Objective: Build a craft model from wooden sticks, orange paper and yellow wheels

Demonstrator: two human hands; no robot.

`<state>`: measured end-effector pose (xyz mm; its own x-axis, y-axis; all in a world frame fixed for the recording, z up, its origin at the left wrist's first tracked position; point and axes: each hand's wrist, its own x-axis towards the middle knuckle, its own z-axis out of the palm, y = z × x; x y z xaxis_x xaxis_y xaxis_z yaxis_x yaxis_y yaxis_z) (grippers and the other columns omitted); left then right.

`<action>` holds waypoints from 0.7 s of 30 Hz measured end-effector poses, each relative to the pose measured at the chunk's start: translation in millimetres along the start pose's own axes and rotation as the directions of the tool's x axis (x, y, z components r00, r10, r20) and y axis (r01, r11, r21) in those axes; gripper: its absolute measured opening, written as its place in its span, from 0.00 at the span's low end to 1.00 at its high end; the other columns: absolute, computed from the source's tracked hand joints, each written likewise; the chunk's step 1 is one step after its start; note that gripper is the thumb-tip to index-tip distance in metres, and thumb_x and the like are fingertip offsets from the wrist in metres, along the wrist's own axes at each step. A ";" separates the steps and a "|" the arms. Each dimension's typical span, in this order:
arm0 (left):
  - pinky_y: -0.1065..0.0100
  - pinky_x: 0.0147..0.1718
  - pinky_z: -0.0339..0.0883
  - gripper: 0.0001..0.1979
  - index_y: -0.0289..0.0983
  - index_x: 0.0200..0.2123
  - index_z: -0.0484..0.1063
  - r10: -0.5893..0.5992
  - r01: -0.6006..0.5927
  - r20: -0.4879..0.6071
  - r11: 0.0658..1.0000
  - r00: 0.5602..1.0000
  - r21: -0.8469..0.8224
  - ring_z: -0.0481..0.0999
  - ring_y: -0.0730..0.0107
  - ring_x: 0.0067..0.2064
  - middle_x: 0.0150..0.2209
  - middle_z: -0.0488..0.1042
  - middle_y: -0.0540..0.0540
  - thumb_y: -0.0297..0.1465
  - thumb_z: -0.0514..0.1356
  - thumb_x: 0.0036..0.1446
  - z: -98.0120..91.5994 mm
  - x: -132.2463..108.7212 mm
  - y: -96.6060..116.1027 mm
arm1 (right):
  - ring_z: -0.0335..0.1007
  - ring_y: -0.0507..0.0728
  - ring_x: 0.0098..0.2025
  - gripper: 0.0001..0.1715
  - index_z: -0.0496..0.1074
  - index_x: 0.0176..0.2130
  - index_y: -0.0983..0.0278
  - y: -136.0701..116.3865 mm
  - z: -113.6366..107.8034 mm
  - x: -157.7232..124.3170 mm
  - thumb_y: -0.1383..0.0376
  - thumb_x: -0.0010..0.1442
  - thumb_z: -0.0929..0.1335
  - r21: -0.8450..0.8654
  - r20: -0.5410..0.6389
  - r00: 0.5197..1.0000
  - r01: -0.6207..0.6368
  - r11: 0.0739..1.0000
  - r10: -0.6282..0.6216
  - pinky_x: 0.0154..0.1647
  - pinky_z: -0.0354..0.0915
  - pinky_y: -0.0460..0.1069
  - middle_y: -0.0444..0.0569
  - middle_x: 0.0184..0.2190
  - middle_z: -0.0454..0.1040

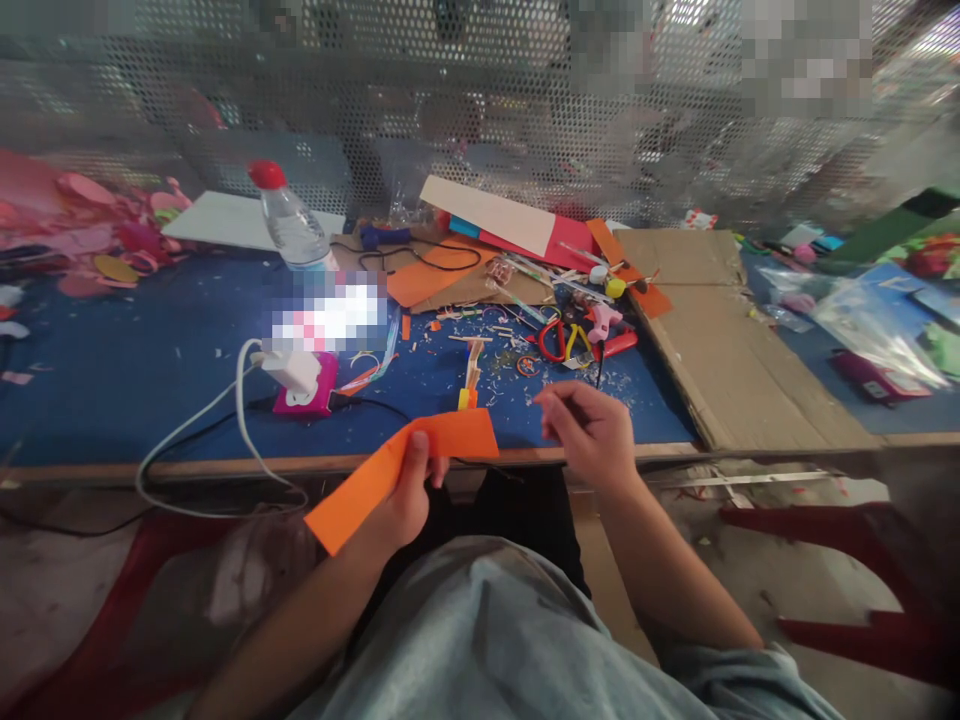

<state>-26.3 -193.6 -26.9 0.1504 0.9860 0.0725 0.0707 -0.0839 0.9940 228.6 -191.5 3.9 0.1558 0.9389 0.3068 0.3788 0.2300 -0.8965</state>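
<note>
My left hand (412, 490) is closed on a long orange strip (457, 433) of sheet material, thumb on top. The strip bends over the hand, one end reaching right above the table edge and the other hanging down to the left. To the right, my right hand (592, 430) is apart from the strip, thumb and fingertips pinched together; whatever they may hold is too small to make out. Just beyond the strip stands a small piece made of thin wooden sticks (472, 368) with a yellow part at its base. A pink glue gun (603, 322) lies behind my right hand.
Red-handled pliers (553, 342) and a yellow-handled tool (577, 345) lie among scraps. A cardboard sheet (757, 350) covers the table's right part. At left are a bottle (289, 225) and a pink power socket (319, 390) with cables hanging over the edge. A perforated metal screen (480, 110) stands behind.
</note>
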 end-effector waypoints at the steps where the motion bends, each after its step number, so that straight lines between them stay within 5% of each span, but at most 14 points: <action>1: 0.61 0.32 0.67 0.38 0.42 0.23 0.65 0.010 -0.011 -0.017 0.999 1.000 -0.037 0.68 0.65 0.27 0.22 0.67 0.48 0.66 0.48 0.74 -1.5 1.2 -0.3 | 0.73 0.54 0.22 0.17 0.81 0.39 0.61 5.1 -6.4 8.1 0.53 0.74 0.70 -0.071 -0.023 1.000 0.010 0.997 -0.012 0.25 0.67 0.48 0.46 0.25 0.80; 5: 0.61 0.30 0.65 0.38 0.42 0.23 0.63 0.005 -0.007 -0.025 0.996 1.000 -0.084 0.67 0.66 0.26 0.21 0.66 0.48 0.65 0.49 0.74 -3.7 -0.2 -3.9 | 0.81 0.61 0.37 0.12 0.81 0.40 0.61 29.6 -33.9 57.4 0.61 0.71 0.68 -0.565 0.034 0.990 0.133 0.815 -0.138 0.44 0.73 0.54 0.54 0.37 0.86; 11: 0.61 0.30 0.66 0.39 0.43 0.23 0.63 -0.051 0.051 0.006 0.999 0.999 0.017 0.70 0.65 0.28 0.22 0.68 0.47 0.67 0.46 0.73 3.3 -16.1 -10.9 | 0.83 0.71 0.55 0.20 0.79 0.57 0.66 56.0 -44.2 130.0 0.58 0.76 0.67 -0.925 0.098 0.959 -0.011 0.379 0.265 0.55 0.73 0.59 0.66 0.52 0.86; 16: 0.62 0.32 0.68 0.40 0.43 0.23 0.65 -0.097 0.095 0.050 0.995 0.994 0.037 0.71 0.65 0.29 0.24 0.70 0.46 0.67 0.44 0.74 4.9 -20.3 -10.3 | 0.80 0.75 0.61 0.26 0.78 0.58 0.70 65.1 -34.6 151.2 0.54 0.71 0.71 -0.947 0.091 0.946 -0.014 0.321 0.310 0.61 0.72 0.63 0.73 0.56 0.83; 21: 0.61 0.34 0.69 0.41 0.42 0.23 0.64 -0.090 0.088 0.075 0.996 0.993 0.033 0.71 0.65 0.29 0.23 0.69 0.47 0.68 0.43 0.73 4.5 -19.8 -6.8 | 0.80 0.75 0.61 0.26 0.76 0.59 0.72 73.1 -31.2 159.3 0.60 0.66 0.73 -0.935 0.062 0.945 -0.058 0.350 0.322 0.61 0.72 0.62 0.73 0.55 0.83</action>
<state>-25.4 -213.2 -35.4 0.2172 0.9758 -0.0240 0.1162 -0.0015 0.9932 309.6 -33.2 -2.7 0.2127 0.9770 -0.0184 0.9765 -0.2132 -0.0320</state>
